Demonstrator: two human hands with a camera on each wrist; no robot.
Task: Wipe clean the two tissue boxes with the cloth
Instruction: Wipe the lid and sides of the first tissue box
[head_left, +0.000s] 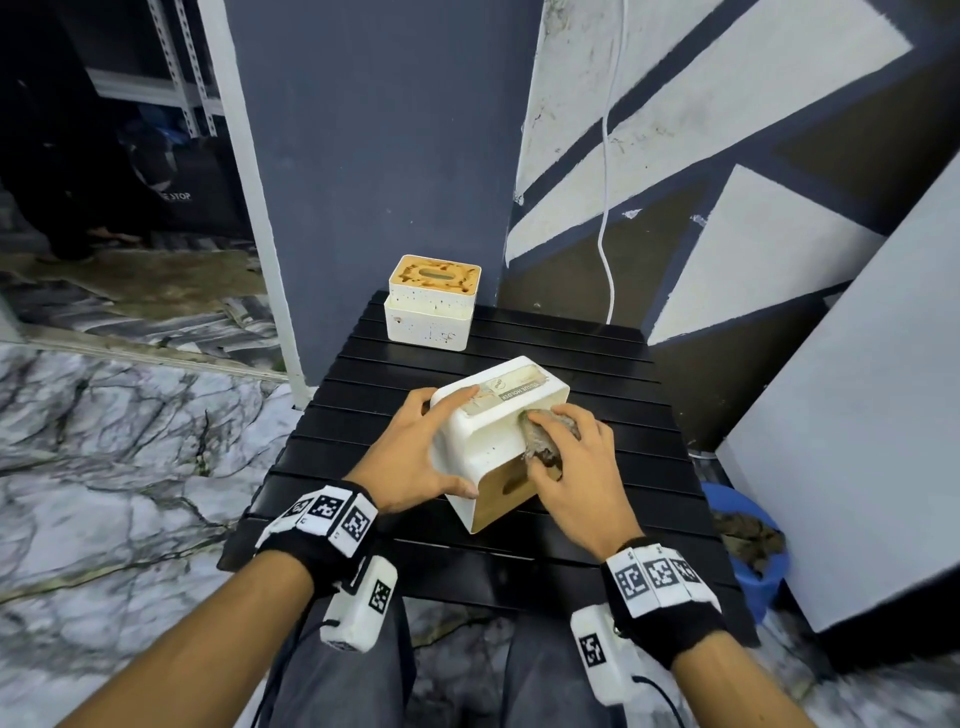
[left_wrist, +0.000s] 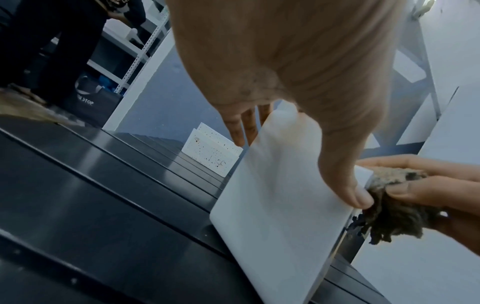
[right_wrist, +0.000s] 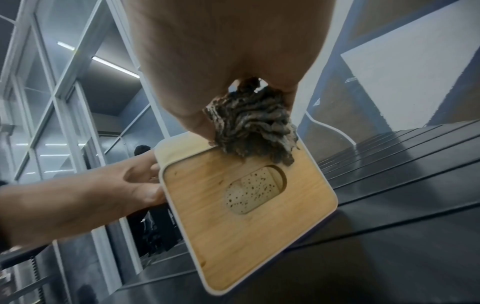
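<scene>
A white tissue box (head_left: 488, 436) lies tipped on its side on the black slatted table (head_left: 597, 364), its wooden lid (right_wrist: 246, 216) facing me. My left hand (head_left: 415, 452) grips the box's left side, thumb (left_wrist: 348, 185) along the near edge. My right hand (head_left: 571, 467) holds a grey-brown shaggy cloth (head_left: 543, 436) and presses it on the box's upper right side. The cloth (right_wrist: 254, 127) hangs over the lid's top edge. A second white box (head_left: 431, 306), speckled with stains and with a stained wooden lid, stands upright at the table's far edge.
A blue bucket (head_left: 748, 545) with dark contents sits on the floor right of the table. A white cable (head_left: 605, 182) hangs down the painted wall behind. A white panel (head_left: 857, 441) leans at the right. A person (left_wrist: 52, 41) stands at the far left.
</scene>
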